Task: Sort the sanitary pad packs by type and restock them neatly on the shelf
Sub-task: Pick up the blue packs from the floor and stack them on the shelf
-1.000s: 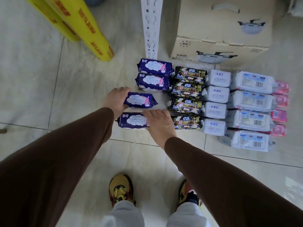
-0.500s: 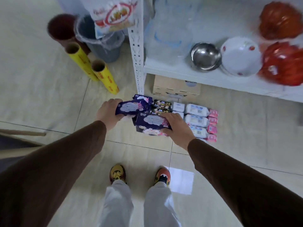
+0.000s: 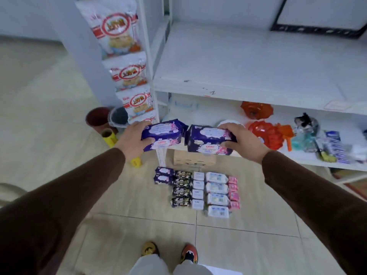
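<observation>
Counted contents of the scene. Purple pad packs (image 3: pixel 162 135): four, two held in the hands, each hand (image 3: pixel 132 142) gripping what appeared to be one pack, and two lying on the floor (image 3: pixel 163 176). Black pad packs (image 3: pixel 182 188): four, in one column. Small white packs (image 3: pixel 198 190): four, in one column. Large white packs (image 3: pixel 216 194): four, in one column. Pink packs (image 3: pixel 233 192): four, in one column. Snack bags (image 3: pixel 127 74) hanging beside the shelf post: at least three. Yellow rolls (image 3: pixel 108 137): two partly visible. Shoes (image 3: pixel 188 254): two. Cardboard box (image 3: pixel 193 160): one.
</observation>
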The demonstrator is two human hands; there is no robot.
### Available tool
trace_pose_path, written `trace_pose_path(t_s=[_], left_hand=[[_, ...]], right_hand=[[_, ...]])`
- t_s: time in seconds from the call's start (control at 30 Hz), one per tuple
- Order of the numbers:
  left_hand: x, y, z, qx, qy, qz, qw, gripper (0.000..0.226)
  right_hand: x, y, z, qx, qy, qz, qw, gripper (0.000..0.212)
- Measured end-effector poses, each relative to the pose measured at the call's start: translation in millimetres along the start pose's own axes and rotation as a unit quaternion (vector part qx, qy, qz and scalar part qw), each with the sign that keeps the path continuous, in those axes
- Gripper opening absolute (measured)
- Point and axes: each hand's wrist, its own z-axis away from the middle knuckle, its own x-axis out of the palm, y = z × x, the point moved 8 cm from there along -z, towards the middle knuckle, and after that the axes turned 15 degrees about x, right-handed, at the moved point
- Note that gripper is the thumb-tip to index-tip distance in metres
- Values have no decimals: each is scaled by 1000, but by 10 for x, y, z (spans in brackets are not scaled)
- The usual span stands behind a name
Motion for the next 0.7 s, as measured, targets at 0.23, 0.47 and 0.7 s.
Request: trace_pose_path(t_s=[0.23, 0.47, 0.7], left_hand=[[-562, 511, -331, 65, 28, 20, 997, 48], [-926, 797, -725, 113, 40, 29, 992, 48], [-1184, 983, -1386, 127, 63, 33, 989, 47]], right_hand=[[-628, -210, 171, 21, 38, -4, 999, 41], [-1132, -343, 224, 37, 85, -40, 995, 38], [-1645, -391, -155, 15, 128, -32, 991, 37]])
